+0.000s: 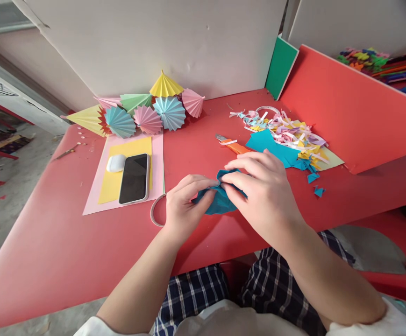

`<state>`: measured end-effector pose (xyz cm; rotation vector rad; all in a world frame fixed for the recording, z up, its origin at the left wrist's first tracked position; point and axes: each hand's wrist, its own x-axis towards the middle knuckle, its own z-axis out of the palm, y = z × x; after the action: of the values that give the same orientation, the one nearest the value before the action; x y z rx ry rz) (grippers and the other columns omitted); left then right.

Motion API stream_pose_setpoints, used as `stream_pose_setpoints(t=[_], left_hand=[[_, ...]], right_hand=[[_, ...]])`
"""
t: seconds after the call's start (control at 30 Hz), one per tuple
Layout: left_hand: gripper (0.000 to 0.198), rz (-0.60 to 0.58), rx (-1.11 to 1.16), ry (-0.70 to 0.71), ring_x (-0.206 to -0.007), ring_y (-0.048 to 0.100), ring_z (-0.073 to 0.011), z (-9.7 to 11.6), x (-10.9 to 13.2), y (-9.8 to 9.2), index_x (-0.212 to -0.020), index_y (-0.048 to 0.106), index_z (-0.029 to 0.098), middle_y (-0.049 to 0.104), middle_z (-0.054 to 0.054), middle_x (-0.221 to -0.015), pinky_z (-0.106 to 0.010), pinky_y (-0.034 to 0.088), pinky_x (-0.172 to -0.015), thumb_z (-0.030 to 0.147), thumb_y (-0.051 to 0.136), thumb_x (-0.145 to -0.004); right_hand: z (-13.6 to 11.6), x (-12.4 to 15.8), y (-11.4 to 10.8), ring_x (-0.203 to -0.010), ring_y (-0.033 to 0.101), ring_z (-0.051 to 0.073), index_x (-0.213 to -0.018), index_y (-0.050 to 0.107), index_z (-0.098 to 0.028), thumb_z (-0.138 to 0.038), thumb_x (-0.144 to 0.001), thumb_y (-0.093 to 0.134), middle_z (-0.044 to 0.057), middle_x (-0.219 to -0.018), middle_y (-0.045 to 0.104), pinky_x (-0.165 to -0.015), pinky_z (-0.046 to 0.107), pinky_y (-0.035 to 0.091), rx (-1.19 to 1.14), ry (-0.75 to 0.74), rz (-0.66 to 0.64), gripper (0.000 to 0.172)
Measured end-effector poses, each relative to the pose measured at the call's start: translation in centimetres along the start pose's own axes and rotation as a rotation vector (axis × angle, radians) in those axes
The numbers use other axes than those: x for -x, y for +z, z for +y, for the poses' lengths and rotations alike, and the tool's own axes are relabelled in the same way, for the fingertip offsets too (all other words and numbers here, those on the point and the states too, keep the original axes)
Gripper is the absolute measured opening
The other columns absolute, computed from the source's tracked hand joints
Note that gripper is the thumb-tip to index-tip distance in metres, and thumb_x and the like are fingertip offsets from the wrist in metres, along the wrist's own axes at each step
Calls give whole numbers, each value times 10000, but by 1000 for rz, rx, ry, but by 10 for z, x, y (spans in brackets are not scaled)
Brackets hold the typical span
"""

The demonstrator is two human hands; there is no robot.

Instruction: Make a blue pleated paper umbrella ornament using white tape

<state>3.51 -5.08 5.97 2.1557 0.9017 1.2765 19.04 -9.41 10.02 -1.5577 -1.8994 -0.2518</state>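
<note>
A piece of blue paper (222, 203) is held between my two hands above the red table, its upper edge folded or bunched where the fingertips meet. My left hand (187, 200) pinches it from the left with thumb and forefinger. From the right, my right hand (260, 186) grips the same paper, its thumb and forefinger close to the left fingertips and the other fingers raised. Behind my right hand lies an orange cutter (234, 146), beside a larger blue paper piece (273, 148). A ring of tape (158, 211) is partly hidden by my left hand.
Folded paper umbrellas (169, 113) stand along the back of the red table (83, 261). A phone (134, 178) and white case (116, 163) rest on coloured sheets at left. Paper scraps (294, 133) lie before a red board (357, 112).
</note>
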Motion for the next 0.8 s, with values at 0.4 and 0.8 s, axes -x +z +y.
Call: stream_pose_setpoints(t=[0.4, 0.8], left_hand=[[197, -5, 3, 26, -747, 616, -101, -2, 0, 0, -876, 673, 222, 672, 17, -803, -214, 490, -658, 78, 589, -771], [208, -5, -9, -6, -747, 616, -110, -2, 1, 0, -881, 680, 234, 674, 16, -799, -219, 485, -638, 88, 585, -769]], right_hand=[[3, 0, 1, -951, 595, 202, -770, 673, -215, -163, -822, 550, 9, -933, 693, -949, 432, 390, -12, -22, -24, 143], [3, -1, -3, -973, 577, 210, -772, 655, -213, -160, -811, 542, 9, -931, 690, -974, 446, 362, -26, 31, -61, 131]])
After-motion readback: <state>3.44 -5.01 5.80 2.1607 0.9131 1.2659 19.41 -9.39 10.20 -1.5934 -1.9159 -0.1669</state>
